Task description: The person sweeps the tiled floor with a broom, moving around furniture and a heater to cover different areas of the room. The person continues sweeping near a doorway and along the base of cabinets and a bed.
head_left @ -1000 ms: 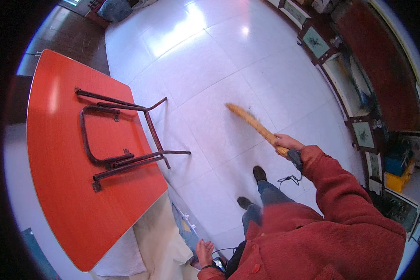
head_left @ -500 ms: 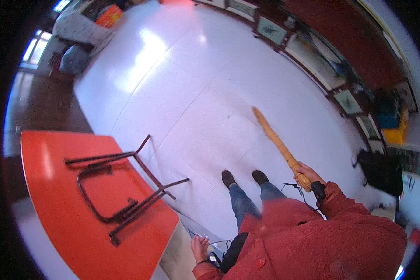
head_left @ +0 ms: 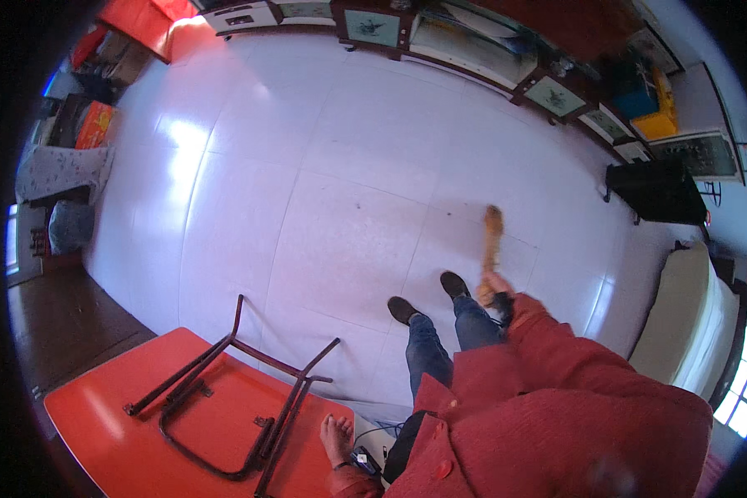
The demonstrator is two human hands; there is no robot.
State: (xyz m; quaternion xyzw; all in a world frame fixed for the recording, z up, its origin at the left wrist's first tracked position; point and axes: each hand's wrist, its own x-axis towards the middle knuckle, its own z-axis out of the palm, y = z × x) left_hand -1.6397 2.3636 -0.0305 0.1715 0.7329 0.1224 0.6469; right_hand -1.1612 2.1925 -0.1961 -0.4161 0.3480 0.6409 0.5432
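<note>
My right hand point(head_left: 495, 286) is closed round the near end of a long tan stick point(head_left: 492, 236) with a ridged, wrapped-looking surface. The stick points away from me over the floor, blurred by motion, so its exact kind cannot be told. Low in the view, my left hand point(head_left: 337, 436) is beside the edge of a red tabletop point(head_left: 133, 407); its fingers are loosely bent and apart, with nothing seen in them. Folded dark metal legs point(head_left: 253, 353) lie across that tabletop, which appears turned underside up.
Pale tiled floor point(head_left: 340, 224) spreads ahead of my feet. A long dark cabinet point(head_left: 465, 50) runs along the far side. At the right are a black box-like piece point(head_left: 656, 191) and a cream-covered seat point(head_left: 681, 311). A cloth-covered table point(head_left: 58, 170) stands at the far left.
My view has turned rightward, bringing the cream-covered seat in. The stick has swung from slanting far-left to pointing nearly straight ahead, and looks shorter. My left hand now appears against the red tabletop's edge.
</note>
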